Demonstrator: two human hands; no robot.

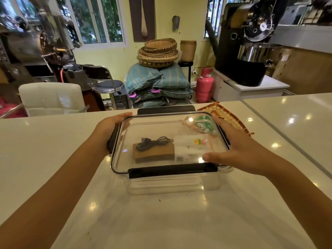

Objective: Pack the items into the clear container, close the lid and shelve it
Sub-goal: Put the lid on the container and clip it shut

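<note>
The clear container [172, 186] stands on the white counter in front of me with its clear lid [152, 128] on top. Through the lid I see a black cable [152, 141] coiled on a brown cardboard piece [154, 153], a white packet [190, 150] with a yellow label, and a green-and-white bag [203, 124] at the far right. Black latches sit on the near edge [172, 169], the far edge [166, 110] and the left side. My left hand [109, 128] grips the left side over its latch. My right hand [239, 150] clasps the right side, thumb on the lid.
A woven orange mat [228, 115] lies on the counter just behind my right hand. A seam [280, 139] splits the counter on the right. Beyond the counter are a white chair [50, 97], a stool [107, 85], stacked sacks with baskets, a pink gas cylinder [204, 85] and a roasting machine.
</note>
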